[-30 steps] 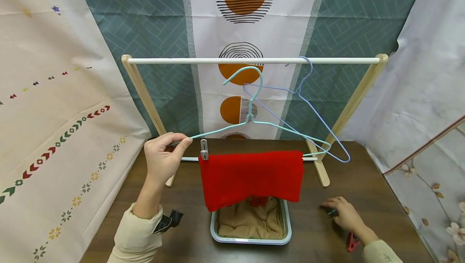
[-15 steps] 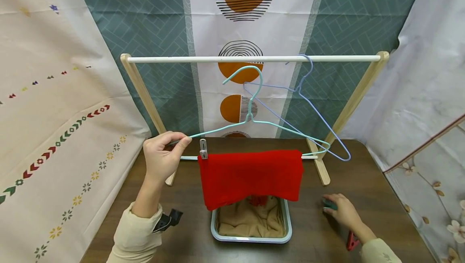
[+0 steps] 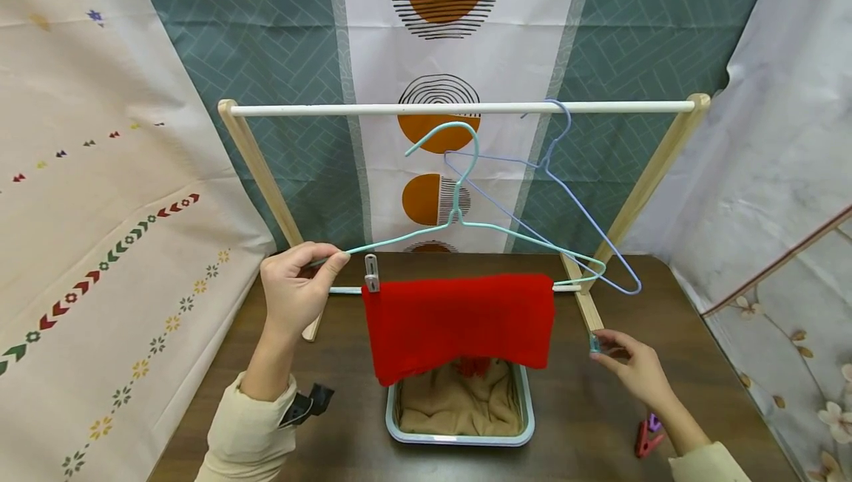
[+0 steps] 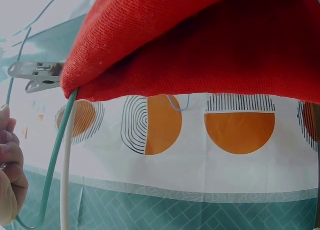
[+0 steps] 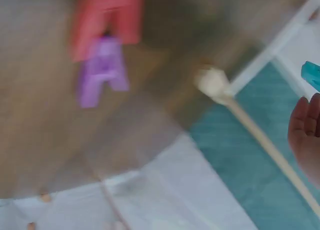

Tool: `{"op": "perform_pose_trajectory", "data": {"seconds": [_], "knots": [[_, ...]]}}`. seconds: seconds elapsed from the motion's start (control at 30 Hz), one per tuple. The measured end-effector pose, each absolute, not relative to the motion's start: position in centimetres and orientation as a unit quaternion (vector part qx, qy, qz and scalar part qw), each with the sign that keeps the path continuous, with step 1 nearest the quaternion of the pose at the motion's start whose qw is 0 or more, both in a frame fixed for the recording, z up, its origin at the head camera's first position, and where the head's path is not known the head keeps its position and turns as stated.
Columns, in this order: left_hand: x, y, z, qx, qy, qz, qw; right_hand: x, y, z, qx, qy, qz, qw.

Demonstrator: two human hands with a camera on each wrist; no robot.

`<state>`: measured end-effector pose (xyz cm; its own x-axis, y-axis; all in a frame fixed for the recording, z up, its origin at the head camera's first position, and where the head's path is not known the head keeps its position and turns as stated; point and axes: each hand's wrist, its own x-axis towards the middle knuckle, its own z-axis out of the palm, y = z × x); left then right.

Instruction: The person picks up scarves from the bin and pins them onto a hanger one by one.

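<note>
Red knit cloth (image 3: 459,323), apparently mid-pegging: left hand (image 3: 297,290) grips mint wire hanger (image 3: 455,210), right hand (image 3: 637,372) pinches teal clip (image 3: 594,344); frame-right corner (image 3: 549,282) likely next.

The left hand (image 3: 301,282), raised toward the table's (image 3: 679,341) left edge, pinches with its thumb; the right hand (image 3: 632,365) pinches toward the right edge.

Both sleeves (image 3: 246,426) are cream, the left bearing a black strap (image 3: 297,410).
</note>
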<state>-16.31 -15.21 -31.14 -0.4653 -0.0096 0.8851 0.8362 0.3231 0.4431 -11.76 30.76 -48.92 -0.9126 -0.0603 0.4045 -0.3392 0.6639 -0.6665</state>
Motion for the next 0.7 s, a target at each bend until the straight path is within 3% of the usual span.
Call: {"op": "perform_pose_trajectory", "data": {"seconds": [0.33, 0.7], "knots": [[-16.2, -15.2, -31.7, -0.308, -0.701, -0.490, 0.417, -10.6, 27.3, -41.4, 0.177, -0.802, 0.532, 0.206], [-16.6, -15.1, -31.8, -0.314, -0.694, -0.493, 0.420, -11.7, 24.7, -36.6, 0.283, -0.644, 0.661, 0.261]]}}
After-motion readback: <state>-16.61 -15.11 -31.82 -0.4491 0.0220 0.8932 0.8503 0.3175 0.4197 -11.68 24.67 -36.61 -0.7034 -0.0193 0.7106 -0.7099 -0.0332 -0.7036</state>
